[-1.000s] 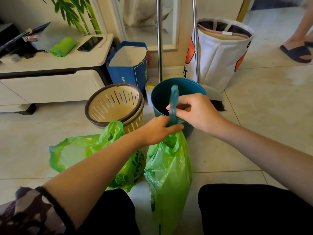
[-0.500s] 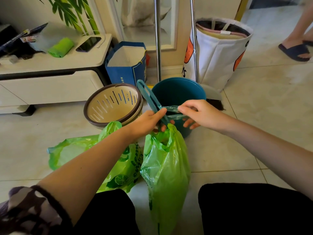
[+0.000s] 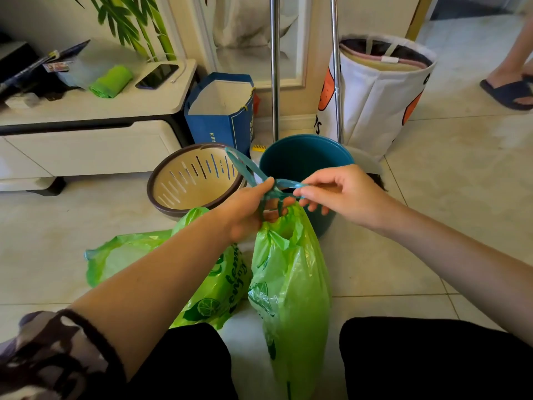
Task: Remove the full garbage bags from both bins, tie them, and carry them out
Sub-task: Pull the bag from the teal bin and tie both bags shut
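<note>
A full green garbage bag (image 3: pixel 291 284) hangs between my knees, held up by its teal drawstring (image 3: pixel 248 168). My left hand (image 3: pixel 248 209) grips the gathered neck of the bag and one drawstring loop that sticks up to the left. My right hand (image 3: pixel 340 192) pinches the other end of the drawstring, pulled out to the right. A second green bag (image 3: pixel 129 255) with lime print lies slumped on the floor to the left. Behind them stand the teal bin (image 3: pixel 305 157) and the beige slotted bin (image 3: pixel 196 180), tilted toward me; neither has a bag in it.
A low white cabinet (image 3: pixel 95 122) carries a phone and a green roll of bags. A blue paper bag (image 3: pixel 222 114), two metal poles (image 3: pixel 275 67) and a white fabric basket (image 3: pixel 380 90) stand behind the bins. Another person's sandalled foot (image 3: pixel 510 90) is at the far right.
The drawstring was held upright by both hands; since then the hands have drawn apart, the right pulling one end rightward and the left loop tipping leftward over the bag neck.
</note>
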`<state>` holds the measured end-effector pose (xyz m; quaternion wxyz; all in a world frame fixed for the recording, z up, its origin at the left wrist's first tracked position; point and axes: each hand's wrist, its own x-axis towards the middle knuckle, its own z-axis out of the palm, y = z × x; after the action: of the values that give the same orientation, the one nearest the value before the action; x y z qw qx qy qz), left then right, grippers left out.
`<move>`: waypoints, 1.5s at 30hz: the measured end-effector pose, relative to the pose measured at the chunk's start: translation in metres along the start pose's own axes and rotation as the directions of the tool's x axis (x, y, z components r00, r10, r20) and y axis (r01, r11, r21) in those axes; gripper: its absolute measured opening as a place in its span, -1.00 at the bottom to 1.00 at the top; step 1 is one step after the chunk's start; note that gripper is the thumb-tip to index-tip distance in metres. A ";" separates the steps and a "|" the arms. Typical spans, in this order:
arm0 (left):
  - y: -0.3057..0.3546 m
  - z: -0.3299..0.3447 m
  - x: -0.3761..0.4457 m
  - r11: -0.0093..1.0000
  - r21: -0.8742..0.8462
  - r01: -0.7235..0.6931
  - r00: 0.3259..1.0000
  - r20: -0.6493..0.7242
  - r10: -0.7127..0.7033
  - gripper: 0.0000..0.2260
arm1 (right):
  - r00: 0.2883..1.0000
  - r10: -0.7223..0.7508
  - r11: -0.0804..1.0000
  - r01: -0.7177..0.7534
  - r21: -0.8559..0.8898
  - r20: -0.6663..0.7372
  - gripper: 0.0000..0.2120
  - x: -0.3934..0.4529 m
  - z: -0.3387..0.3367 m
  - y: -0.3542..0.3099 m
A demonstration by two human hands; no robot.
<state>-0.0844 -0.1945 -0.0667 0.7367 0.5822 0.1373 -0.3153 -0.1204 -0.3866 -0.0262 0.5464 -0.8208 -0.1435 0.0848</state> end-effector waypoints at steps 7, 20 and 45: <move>0.002 -0.002 0.000 0.999 0.031 0.014 1.000 0.002 -0.014 -0.84 | 0.972 0.051 0.983 -0.008 0.182 -0.228 -0.84 0.004 -0.007 -0.001; 0.007 0.000 -0.018 0.890 0.442 -0.108 0.991 0.121 0.061 -0.86 | 0.986 0.063 0.998 -0.063 -0.007 0.155 -0.70 0.012 0.019 0.036; 0.012 -0.009 -0.022 0.433 0.838 -0.331 0.939 0.248 0.238 -0.87 | 0.941 0.213 0.971 -0.233 0.050 0.262 -0.78 0.013 0.027 0.056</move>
<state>-0.0918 -0.1782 -0.0474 0.3881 0.8727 -0.1754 -0.2388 -0.1080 -0.3786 -0.0884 0.5427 -0.7915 -0.1152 0.2566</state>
